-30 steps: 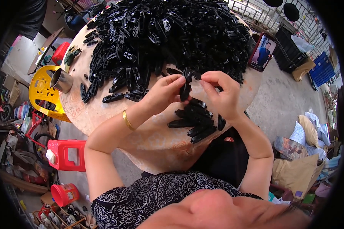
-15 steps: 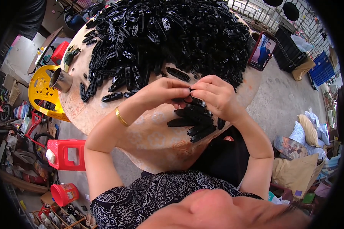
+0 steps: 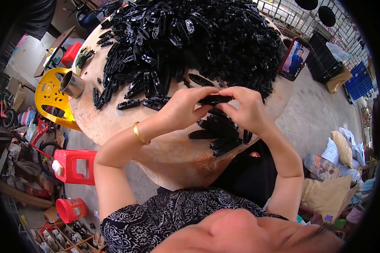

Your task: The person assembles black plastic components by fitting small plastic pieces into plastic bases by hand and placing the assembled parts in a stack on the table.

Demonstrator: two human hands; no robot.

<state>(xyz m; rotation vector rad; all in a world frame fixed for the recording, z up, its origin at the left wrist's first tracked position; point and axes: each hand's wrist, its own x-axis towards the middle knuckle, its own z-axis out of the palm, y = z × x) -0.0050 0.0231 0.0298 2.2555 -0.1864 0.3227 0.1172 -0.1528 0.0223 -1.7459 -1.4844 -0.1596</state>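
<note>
Between my two hands I hold a long black plastic part [image 3: 215,99], level above the near side of the table. My left hand [image 3: 185,106] pinches its left end between thumb and fingers. The thumb and fingers of my right hand [image 3: 248,108] close on its right end. Just below my hands lies a small group of similar black parts [image 3: 219,133], side by side near the table edge. Beyond them a large heap of glossy black plastic parts [image 3: 156,42] covers the far side, with several loose ones at its left fringe.
The round table [image 3: 93,122] has a patterned cover. A steel cup [image 3: 72,85] stands at its left edge, a phone [image 3: 294,59] at its right. Around it are a yellow chair [image 3: 50,95], a red stool [image 3: 74,166], a red bucket [image 3: 71,210] and a black crate [image 3: 323,55].
My hands have moved slightly apart. The black part, mostly hidden in my fingers before, now shows lengthwise between them. The view has shifted a little.
</note>
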